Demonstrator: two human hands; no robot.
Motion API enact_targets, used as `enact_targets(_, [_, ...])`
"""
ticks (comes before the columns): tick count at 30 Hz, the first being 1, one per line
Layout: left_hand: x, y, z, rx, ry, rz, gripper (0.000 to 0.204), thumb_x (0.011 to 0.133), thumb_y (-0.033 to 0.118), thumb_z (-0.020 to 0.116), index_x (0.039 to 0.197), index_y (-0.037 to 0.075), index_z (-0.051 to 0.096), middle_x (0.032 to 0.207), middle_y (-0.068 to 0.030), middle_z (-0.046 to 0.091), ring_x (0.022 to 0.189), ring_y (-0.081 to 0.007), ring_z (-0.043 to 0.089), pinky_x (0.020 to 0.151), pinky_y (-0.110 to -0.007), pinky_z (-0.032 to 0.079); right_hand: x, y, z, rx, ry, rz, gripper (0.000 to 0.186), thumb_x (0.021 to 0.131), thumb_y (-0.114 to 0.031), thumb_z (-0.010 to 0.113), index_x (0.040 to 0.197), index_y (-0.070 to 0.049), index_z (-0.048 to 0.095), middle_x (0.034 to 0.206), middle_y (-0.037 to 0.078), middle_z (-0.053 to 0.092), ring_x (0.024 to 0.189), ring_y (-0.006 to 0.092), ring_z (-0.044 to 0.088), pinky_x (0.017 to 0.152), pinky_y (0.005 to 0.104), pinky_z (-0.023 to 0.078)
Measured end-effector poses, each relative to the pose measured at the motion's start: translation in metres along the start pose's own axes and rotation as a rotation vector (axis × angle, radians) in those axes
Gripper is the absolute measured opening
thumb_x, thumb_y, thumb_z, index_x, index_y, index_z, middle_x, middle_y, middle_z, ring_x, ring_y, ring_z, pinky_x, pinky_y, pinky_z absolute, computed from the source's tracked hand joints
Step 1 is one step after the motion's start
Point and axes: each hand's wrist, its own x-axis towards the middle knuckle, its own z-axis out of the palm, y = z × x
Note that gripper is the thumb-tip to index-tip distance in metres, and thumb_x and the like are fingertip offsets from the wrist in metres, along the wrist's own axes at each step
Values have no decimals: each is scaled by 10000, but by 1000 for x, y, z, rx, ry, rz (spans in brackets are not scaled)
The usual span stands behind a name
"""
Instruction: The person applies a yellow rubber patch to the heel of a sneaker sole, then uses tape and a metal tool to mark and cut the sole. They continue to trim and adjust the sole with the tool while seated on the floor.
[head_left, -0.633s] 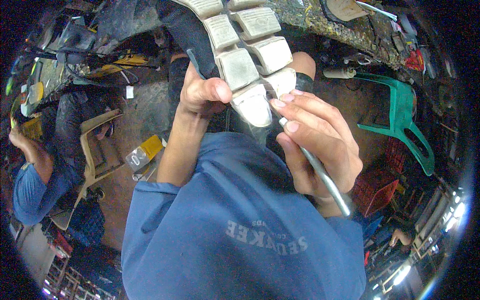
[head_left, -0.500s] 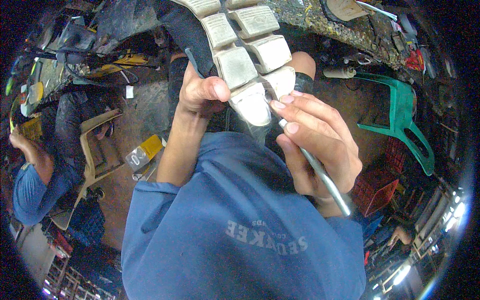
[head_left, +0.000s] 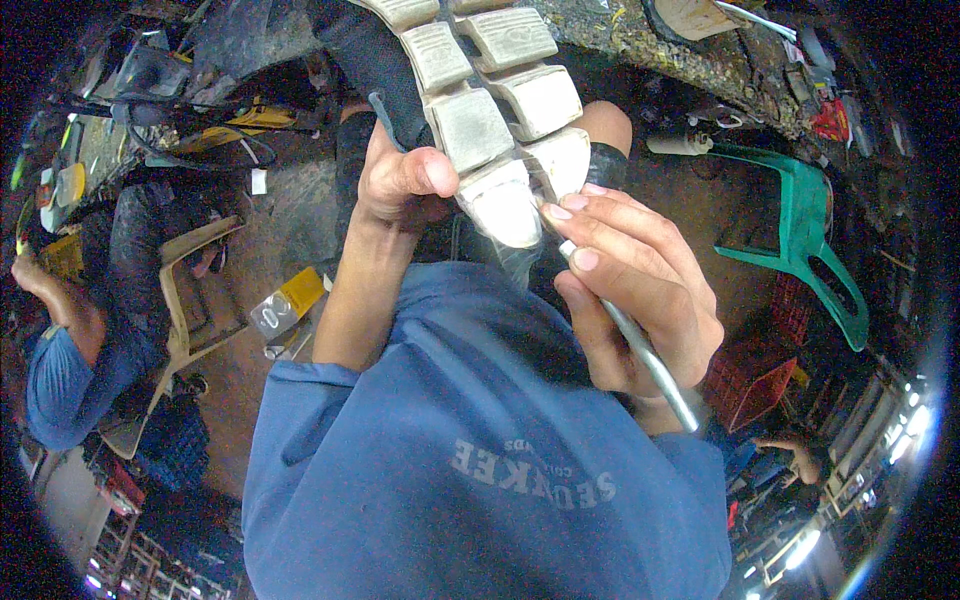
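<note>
- Far left: co-worker in a blue sleeve (head_left: 62, 385), arm raised toward cluttered items at the picture's rim.
- Beige chair (head_left: 180, 300) just beside the co-worker, its frame bent by the lens.
- Floor (head_left: 232, 405): brown, scuffed, dull. Yellow-and-clear package (head_left: 288, 302) lies on it, right of the chair.
- Left hand (head_left: 400, 185): thumb extended along the sole's edge, gripping the shoe; remaining fingers hidden behind it, their spread cannot be told.
- Shoe (head_left: 475, 130): held sole-up between the hands, above the lap. Sole off-white, in two rows of blocks split by a dark groove; near end brighter. Dark upper at left.
- Right hand (head_left: 645, 285): fingers curled, thumb and fingertips closed on a metal rod (head_left: 650, 365), fingertips beside the sole's near end.
- Bench (head_left: 665, 65), beyond the shoe: rough, crusted, mottled edge.
- Red crate (head_left: 750, 385) on the floor, below a green plastic chair (head_left: 800, 235) in view.
- Lower right: bright tube lamps (head_left: 803, 550); surroundings dim.
</note>
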Motion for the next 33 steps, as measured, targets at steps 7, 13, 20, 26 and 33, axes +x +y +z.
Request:
enact_targets(7, [0, 0, -4, -34, -30, 7, 997, 746, 282, 923, 1534, -81, 431, 1420, -235, 639, 1252, -374, 685, 1071, -488, 569, -2, -2, 2, 6, 23, 27, 529, 732, 46, 848, 1220, 43, 644, 1198, 250, 739, 1138, 429, 721, 1004, 544, 589])
enact_targets(13, [4, -4, -5, -84, -80, 41, 970, 775, 268, 894, 1546, -79, 417, 1443, -251, 626, 1269, -392, 679, 1074, -508, 568, -3, -3, 2, 23, 20, 27, 558, 717, 54, 835, 1238, 43, 637, 1250, 265, 720, 1172, 434, 708, 1018, 550, 585])
enact_targets(20, [3, -5, -8, -132, -103, 16, 937, 806, 259, 885, 1546, -75, 420, 1444, -258, 627, 1273, -402, 677, 1078, -525, 564, -6, -2, -2, 30, -25, 34, 547, 729, 46, 835, 1236, 55, 630, 1275, 275, 708, 1193, 436, 700, 1030, 539, 584])
enact_targets(26, [1, -5, -8, -104, -93, 32, 930, 808, 266, 888, 1534, -90, 429, 1438, -274, 625, 1254, -404, 688, 1062, -524, 576, -7, -3, 1, -14, -8, 25, 579, 688, 10, 821, 1230, 69, 626, 1249, 289, 713, 1141, 454, 719, 1009, 528, 600])
enact_targets(33, [0, -4, -7, -145, -81, -7, 940, 815, 289, 886, 1540, -86, 421, 1436, -280, 623, 1254, -404, 687, 1039, -521, 592, -9, 2, -3, 54, -60, -26, 575, 650, -39, 729, 1197, 101, 623, 1177, 322, 720, 1107, 445, 735, 1005, 532, 605])
